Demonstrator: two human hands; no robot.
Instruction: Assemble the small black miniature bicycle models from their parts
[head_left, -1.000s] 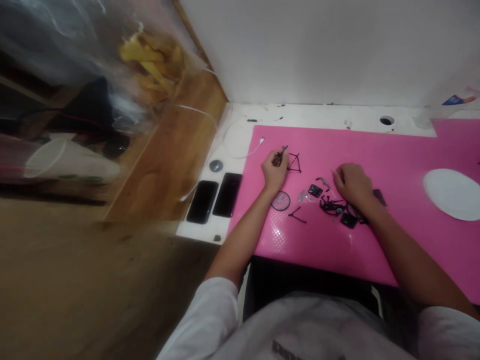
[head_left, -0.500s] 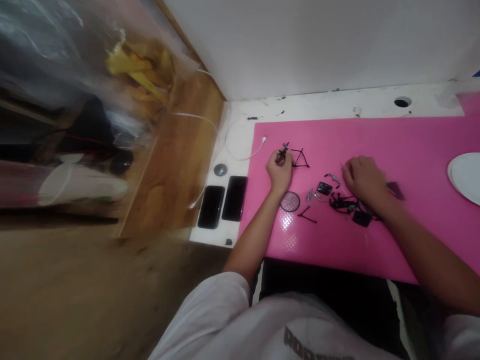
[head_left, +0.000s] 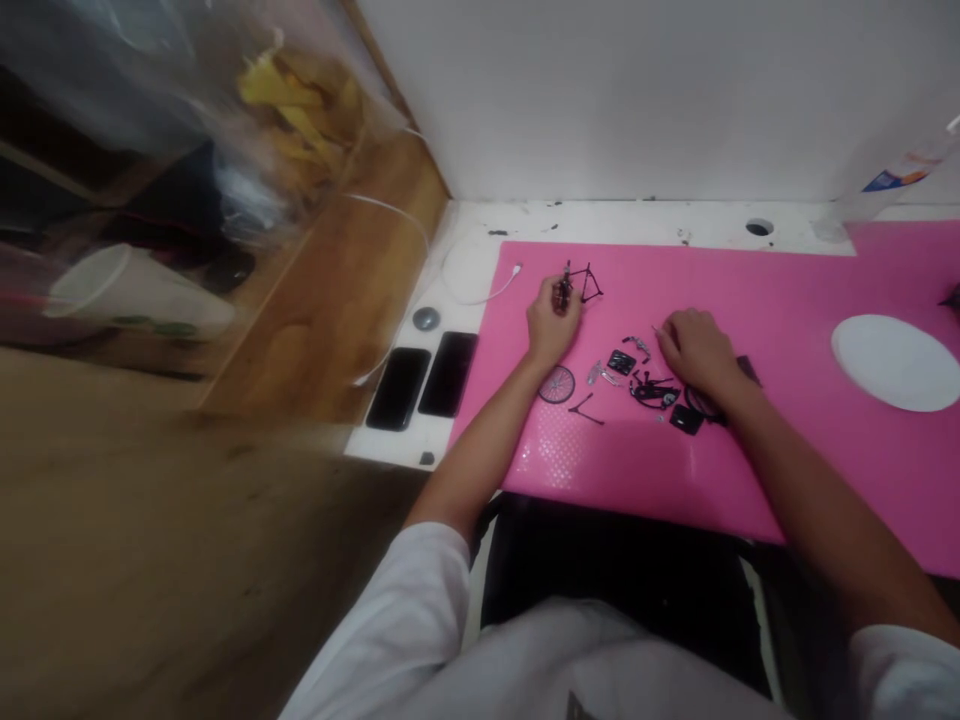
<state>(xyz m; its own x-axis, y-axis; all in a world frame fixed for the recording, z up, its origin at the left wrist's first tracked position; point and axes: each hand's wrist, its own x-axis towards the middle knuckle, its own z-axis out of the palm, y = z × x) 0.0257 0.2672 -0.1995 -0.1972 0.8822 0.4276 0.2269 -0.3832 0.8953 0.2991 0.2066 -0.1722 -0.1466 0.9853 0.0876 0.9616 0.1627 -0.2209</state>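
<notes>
Pink covering (head_left: 795,290) spreads over most of the white tabletop (head_left: 622,218), and the left hand (head_left: 555,318) is near its far left corner, fingers pinched on a small black frame (head_left: 588,284) that juts out to the right of the fingertips. Farther right, the right hand (head_left: 699,345) rests low over the covering, its thumb and forefinger together on a thin piece (head_left: 657,331) too small to make out. Between the two forearms lie loose parts: a spoked wheel (head_left: 556,384) just beside the left forearm, a black V-shaped piece (head_left: 586,411) near it, pale silvery bits (head_left: 602,374), a black square piece (head_left: 621,361), and a tangle of black parts (head_left: 654,391) close to the right hand, with a second square (head_left: 685,419) just below. Well apart on the right sits a white plate (head_left: 896,362); on the left, two dark phones (head_left: 399,388) lie side by side near a round grey disc (head_left: 426,319).
</notes>
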